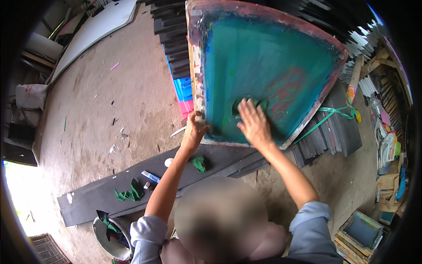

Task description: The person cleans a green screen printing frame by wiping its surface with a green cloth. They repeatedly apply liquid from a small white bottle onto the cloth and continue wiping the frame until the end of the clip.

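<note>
Rolled sleeves [310,220] lead to left fingers [192,116] gripping a crusty frame [197,79], right fingers [252,110] flattened over cloth [237,107] on green mesh [246,53].

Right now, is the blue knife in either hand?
No: the blue knife lies on the dark board; the left hand holds the frame, the right hand is over the green screen.

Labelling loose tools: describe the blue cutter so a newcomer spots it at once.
Start at the big framed green screen by the left hand. Below it, a long black sheet runs leftward; the cutter lies on that. It's straight and blue, unlike the crumpled green cloth beside it.
</note>
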`<move>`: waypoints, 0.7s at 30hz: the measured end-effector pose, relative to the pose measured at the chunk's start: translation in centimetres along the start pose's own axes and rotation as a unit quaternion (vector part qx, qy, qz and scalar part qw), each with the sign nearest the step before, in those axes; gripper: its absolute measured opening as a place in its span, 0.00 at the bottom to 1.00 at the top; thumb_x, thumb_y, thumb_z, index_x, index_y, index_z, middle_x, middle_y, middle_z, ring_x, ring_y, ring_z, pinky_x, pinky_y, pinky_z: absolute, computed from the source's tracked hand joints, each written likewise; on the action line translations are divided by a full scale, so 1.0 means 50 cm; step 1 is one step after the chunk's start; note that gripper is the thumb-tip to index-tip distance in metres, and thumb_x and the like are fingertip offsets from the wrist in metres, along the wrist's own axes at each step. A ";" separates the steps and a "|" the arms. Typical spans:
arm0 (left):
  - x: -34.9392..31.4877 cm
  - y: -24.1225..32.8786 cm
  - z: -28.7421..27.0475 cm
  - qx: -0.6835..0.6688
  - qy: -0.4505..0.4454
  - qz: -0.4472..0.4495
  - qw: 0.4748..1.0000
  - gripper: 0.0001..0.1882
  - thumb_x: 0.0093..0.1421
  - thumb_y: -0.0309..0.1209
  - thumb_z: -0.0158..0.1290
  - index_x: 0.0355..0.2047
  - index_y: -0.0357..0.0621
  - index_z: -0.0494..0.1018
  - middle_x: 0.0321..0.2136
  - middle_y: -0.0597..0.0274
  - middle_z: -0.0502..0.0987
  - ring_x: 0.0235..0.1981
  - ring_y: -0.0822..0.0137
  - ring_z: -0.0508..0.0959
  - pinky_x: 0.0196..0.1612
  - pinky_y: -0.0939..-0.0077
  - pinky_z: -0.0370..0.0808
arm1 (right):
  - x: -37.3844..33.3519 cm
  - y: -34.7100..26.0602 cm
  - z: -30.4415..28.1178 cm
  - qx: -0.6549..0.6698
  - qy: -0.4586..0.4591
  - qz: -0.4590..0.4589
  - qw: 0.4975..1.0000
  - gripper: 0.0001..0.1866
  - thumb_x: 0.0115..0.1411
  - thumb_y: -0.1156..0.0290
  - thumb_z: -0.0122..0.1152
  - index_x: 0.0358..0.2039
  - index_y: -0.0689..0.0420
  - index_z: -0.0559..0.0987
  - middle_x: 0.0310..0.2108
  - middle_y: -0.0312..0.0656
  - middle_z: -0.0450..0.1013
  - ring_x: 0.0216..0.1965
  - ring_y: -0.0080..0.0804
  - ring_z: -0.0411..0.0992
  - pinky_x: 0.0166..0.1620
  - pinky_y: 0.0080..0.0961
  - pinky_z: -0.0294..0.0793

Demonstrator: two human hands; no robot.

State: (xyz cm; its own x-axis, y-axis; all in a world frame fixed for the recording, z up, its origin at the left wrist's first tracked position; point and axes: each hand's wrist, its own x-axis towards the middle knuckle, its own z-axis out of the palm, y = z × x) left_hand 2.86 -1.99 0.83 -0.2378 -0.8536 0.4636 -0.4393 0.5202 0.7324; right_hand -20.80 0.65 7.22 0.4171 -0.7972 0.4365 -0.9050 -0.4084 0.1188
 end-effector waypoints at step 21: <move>-0.018 -0.014 -0.018 -0.018 -0.012 -0.036 0.999 0.36 0.47 0.20 0.57 0.51 0.39 0.48 0.45 0.44 0.60 0.44 0.46 0.66 0.47 0.63 0.65 | 0.092 -0.007 -0.019 -0.046 -0.019 -0.153 0.987 0.33 0.57 0.58 0.49 0.62 0.49 0.53 0.65 0.30 0.45 0.64 0.22 0.44 0.64 0.29 0.46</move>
State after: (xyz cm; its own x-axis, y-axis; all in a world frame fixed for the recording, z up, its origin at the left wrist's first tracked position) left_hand 4.14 -1.56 0.34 -0.2279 -0.8890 0.3971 -0.4241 0.4578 0.7814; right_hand -18.64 -2.47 10.01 0.6726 -0.6601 0.3345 -0.7398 -0.5912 0.3212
